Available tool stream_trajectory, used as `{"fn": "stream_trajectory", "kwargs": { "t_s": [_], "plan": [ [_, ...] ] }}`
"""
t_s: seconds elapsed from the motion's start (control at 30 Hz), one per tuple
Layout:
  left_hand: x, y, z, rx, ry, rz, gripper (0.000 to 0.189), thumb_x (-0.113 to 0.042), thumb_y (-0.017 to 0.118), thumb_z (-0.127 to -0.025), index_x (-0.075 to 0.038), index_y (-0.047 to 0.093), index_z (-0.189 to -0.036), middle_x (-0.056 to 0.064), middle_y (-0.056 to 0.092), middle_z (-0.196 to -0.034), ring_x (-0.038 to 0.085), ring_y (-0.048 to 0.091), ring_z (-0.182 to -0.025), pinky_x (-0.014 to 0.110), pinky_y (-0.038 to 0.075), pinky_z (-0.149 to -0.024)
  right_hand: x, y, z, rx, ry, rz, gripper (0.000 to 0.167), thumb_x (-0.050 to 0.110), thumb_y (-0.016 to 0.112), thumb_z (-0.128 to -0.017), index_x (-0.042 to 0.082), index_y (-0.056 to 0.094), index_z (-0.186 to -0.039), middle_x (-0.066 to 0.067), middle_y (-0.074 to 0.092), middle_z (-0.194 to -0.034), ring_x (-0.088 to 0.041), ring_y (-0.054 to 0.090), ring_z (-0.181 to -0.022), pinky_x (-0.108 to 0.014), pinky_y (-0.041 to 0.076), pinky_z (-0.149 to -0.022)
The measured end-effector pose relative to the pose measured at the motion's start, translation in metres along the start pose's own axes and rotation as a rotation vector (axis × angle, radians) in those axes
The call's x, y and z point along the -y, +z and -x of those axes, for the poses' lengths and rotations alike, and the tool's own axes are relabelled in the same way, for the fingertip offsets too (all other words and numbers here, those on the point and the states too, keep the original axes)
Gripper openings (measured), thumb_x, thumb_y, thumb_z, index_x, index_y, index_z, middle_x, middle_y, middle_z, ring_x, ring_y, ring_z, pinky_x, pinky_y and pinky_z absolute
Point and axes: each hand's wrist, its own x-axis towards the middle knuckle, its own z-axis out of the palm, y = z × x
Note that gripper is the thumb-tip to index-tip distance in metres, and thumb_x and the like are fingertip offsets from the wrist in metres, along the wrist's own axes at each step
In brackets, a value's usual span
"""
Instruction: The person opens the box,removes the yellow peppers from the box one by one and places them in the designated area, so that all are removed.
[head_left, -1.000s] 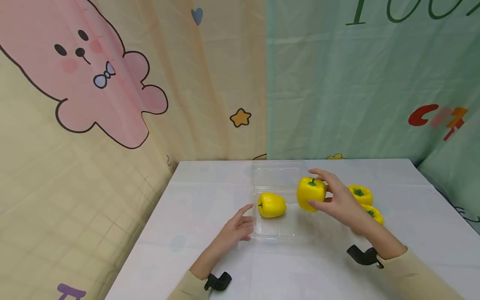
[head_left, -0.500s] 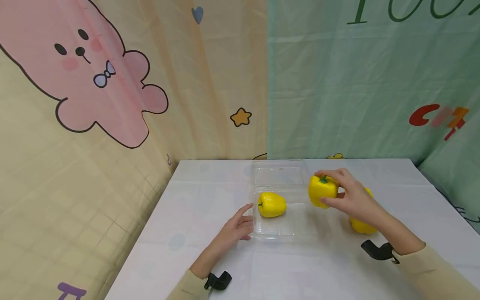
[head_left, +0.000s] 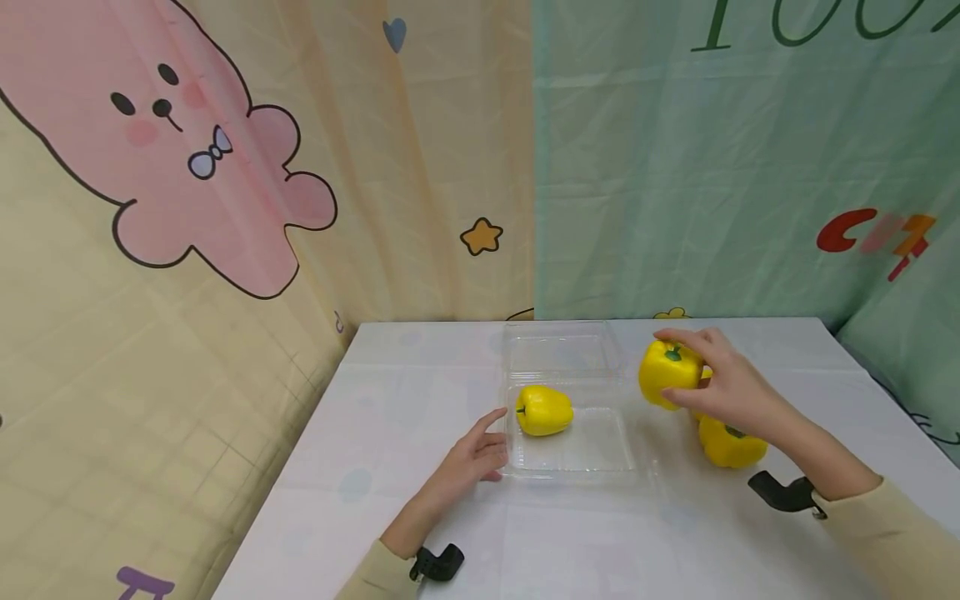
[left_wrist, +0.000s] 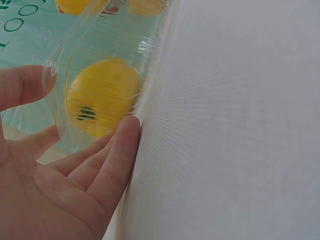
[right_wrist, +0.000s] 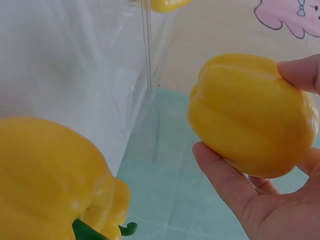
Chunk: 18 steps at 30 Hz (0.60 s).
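A yellow bell pepper (head_left: pixel 669 372) is held up in my right hand (head_left: pixel 738 392), to the right of a clear plastic box. In the right wrist view its body (right_wrist: pixel 250 115) sits between thumb and fingers. My left hand (head_left: pixel 468 458) rests against the left side of the clear box (head_left: pixel 577 473), its fingers fairly straight. The left wrist view has those fingertips (left_wrist: pixel 127 131) at the box wall and low edge. Inside the box another yellow bell pepper (head_left: pixel 543 410) lies on its side, stem toward the left.
More yellow bell peppers (head_left: pixel 731 444) are on the table right of the box, partly hidden by the right hand and forearm. The box's raised lid (head_left: pixel 561 346) extends toward the back of the white-covered table (head_left: pixel 405 392). A printed curtain (head_left: pixel 420 167) hangs behind it.
My right hand has moved steadily right with the bell pepper, from over the box's right side to beyond it. The left hand and the pepper in the box stay put.
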Motion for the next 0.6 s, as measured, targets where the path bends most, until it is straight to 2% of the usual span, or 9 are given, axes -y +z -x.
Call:
{"fn": "stream_trajectory", "kwargs": {
  "t_s": [0.2,0.37,0.5,0.6],
  "plan": [
    [0.000,0.001,0.001,-0.004,-0.007,0.005,0.063,-0.021,0.059,-0.101,-0.027,0.032,-0.158,0.016,0.052,-0.143,0.031,0.055,-0.126,0.038,0.057,-0.087,-0.008,-0.006,0.000,0.007,0.031,0.013,0.072,0.020,0.081,-0.084,0.019,0.046,-0.147,-0.016,0.040,-0.123,-0.035,0.050,-0.101,-0.046,0.055,-0.076],
    [0.001,0.001,0.000,-0.016,-0.030,0.009,0.064,-0.023,0.061,-0.100,-0.031,0.034,-0.157,0.014,0.053,-0.143,0.029,0.055,-0.125,0.037,0.057,-0.086,-0.014,-0.008,-0.001,0.022,0.035,0.009,0.072,0.021,0.082,-0.084,0.019,0.046,-0.146,-0.016,0.039,-0.123,-0.036,0.050,-0.102,-0.047,0.056,-0.077],
    [0.001,0.001,0.000,-0.021,-0.030,0.005,0.064,-0.023,0.061,-0.100,-0.031,0.034,-0.157,0.014,0.053,-0.143,0.029,0.055,-0.125,0.038,0.057,-0.086,-0.019,-0.011,-0.001,0.038,0.034,-0.014,0.071,0.024,0.082,-0.085,0.021,0.045,-0.146,-0.015,0.039,-0.123,-0.037,0.050,-0.104,-0.046,0.056,-0.078],
    [0.001,0.001,0.000,-0.018,-0.025,0.004,0.063,-0.023,0.061,-0.100,-0.031,0.034,-0.157,0.015,0.053,-0.143,0.030,0.056,-0.125,0.038,0.057,-0.086,-0.022,-0.012,-0.002,0.051,0.026,-0.037,0.070,0.027,0.081,-0.086,0.022,0.046,-0.146,-0.014,0.040,-0.125,-0.036,0.051,-0.106,-0.040,0.057,-0.079]
  ]
}}
